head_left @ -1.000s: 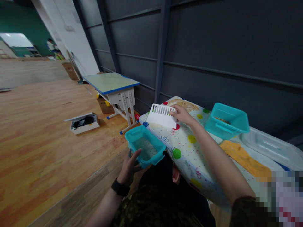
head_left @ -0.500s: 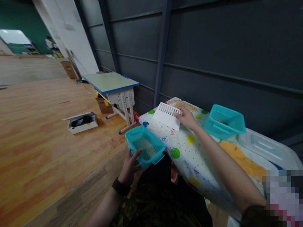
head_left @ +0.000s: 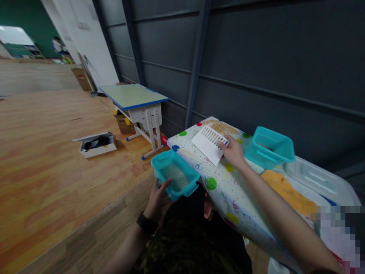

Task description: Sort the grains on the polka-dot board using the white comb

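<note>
My left hand (head_left: 155, 199) grips the near side of a teal plastic box (head_left: 159, 163), held just off the table's edge. Pale, rice-like grains (head_left: 175, 177) cover its bottom. With my right hand (head_left: 233, 151) I hold a flat white plate with a row of slots (head_left: 207, 148) by its slotted edge, its plain edge low at the tablecloth. A thin patch of pale grains (head_left: 188, 154) lies on the cloth by the plate. Behind it, a spread of tan grains (head_left: 221, 127) covers the table's far corner.
The table has a balloon-print cloth (head_left: 225, 184). On its right are a second teal box (head_left: 269, 146) with some brownish grains, a clear lid (head_left: 322, 179) and an orange cloth (head_left: 285, 190). A school desk (head_left: 134, 95) and an open white carton (head_left: 99, 150) stand beyond.
My right hand has moved the slotted plate slightly right and towards me, tilting it flatter. My left hand and its box stay nearly in place.
</note>
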`<state>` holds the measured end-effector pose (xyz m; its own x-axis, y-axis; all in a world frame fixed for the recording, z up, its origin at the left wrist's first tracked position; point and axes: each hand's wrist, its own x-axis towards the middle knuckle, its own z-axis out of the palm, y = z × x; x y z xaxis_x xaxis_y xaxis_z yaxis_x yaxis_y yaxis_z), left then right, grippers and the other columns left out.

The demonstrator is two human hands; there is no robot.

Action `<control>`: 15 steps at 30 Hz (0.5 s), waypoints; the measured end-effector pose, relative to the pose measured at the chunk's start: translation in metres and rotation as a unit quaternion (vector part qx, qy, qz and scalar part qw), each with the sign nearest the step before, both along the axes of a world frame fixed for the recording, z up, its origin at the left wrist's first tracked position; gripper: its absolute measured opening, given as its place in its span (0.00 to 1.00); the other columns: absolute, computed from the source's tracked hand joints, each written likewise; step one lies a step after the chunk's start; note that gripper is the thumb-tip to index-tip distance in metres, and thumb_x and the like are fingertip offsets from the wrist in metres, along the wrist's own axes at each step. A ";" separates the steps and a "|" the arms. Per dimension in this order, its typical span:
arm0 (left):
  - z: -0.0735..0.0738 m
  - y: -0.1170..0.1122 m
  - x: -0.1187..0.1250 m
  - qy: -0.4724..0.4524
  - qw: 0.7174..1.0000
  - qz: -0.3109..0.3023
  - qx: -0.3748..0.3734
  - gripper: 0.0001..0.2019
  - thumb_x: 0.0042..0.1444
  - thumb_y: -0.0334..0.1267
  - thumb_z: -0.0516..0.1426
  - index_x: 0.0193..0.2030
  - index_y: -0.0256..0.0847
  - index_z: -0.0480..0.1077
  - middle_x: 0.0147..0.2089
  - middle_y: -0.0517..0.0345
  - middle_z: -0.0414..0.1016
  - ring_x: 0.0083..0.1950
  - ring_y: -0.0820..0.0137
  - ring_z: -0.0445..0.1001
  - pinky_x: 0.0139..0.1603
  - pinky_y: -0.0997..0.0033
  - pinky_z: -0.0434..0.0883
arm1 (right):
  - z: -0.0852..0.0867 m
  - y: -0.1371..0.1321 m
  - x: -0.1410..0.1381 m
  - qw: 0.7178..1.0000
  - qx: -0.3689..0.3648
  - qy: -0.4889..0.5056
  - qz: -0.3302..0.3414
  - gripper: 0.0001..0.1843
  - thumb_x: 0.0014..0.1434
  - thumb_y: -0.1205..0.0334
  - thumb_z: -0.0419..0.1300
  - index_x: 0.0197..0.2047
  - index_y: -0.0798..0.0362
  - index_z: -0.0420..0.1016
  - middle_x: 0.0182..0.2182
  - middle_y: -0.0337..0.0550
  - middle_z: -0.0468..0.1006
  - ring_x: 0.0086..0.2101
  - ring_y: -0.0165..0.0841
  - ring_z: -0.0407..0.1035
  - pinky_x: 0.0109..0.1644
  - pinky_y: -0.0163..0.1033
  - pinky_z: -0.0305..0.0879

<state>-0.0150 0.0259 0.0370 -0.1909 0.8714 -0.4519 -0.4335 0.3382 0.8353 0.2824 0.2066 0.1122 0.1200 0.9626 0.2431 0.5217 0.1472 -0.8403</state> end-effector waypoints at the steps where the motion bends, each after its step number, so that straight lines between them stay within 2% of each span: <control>1: 0.000 -0.001 0.001 -0.002 1.000 0.001 0.002 0.38 0.57 0.51 0.77 0.72 0.47 0.72 0.66 0.42 0.84 0.45 0.58 0.90 0.31 0.69 0.83 | -0.003 -0.003 0.003 1.000 0.004 -0.010 -0.009 0.15 0.62 0.49 0.69 0.48 0.47 0.79 0.38 0.47 0.86 0.35 0.46 0.79 0.36 0.49 0.80; 4: 0.002 -0.002 0.005 -0.013 1.000 0.006 0.005 0.39 0.58 0.50 0.76 0.73 0.47 0.71 0.67 0.42 0.84 0.49 0.57 0.90 0.31 0.70 0.83 | -0.013 -0.017 0.009 1.000 0.007 -0.013 -0.015 0.17 0.61 0.44 0.70 0.46 0.45 0.78 0.36 0.47 0.86 0.36 0.48 0.79 0.39 0.50 0.80; 7: 0.005 -0.002 0.007 -0.016 1.000 0.014 0.006 0.38 0.58 0.49 0.76 0.72 0.47 0.72 0.67 0.42 0.84 0.50 0.57 0.90 0.33 0.69 0.85 | -0.020 -0.035 0.011 1.000 0.009 -0.005 -0.008 0.24 0.59 0.35 0.69 0.45 0.46 0.78 0.37 0.48 0.87 0.38 0.49 0.80 0.38 0.50 0.79; 10: 0.006 -0.002 0.007 -0.013 1.000 0.014 0.003 0.38 0.58 0.48 0.76 0.73 0.47 0.71 0.66 0.42 0.85 0.44 0.59 0.90 0.32 0.69 0.84 | -0.022 -0.054 0.007 1.000 0.001 0.003 0.004 0.30 0.57 0.29 0.68 0.45 0.47 0.78 0.38 0.49 0.87 0.36 0.47 0.79 0.36 0.49 0.77; 15: -0.001 -0.003 0.004 -0.013 1.000 0.004 -0.001 0.39 0.59 0.50 0.76 0.73 0.46 0.70 0.62 0.44 0.86 0.36 0.64 0.88 0.30 0.68 0.84 | -0.020 -0.081 -0.009 0.997 -0.053 0.044 0.035 0.31 0.57 0.28 0.68 0.47 0.47 0.78 0.33 0.45 0.86 0.27 0.42 0.76 0.28 0.44 0.72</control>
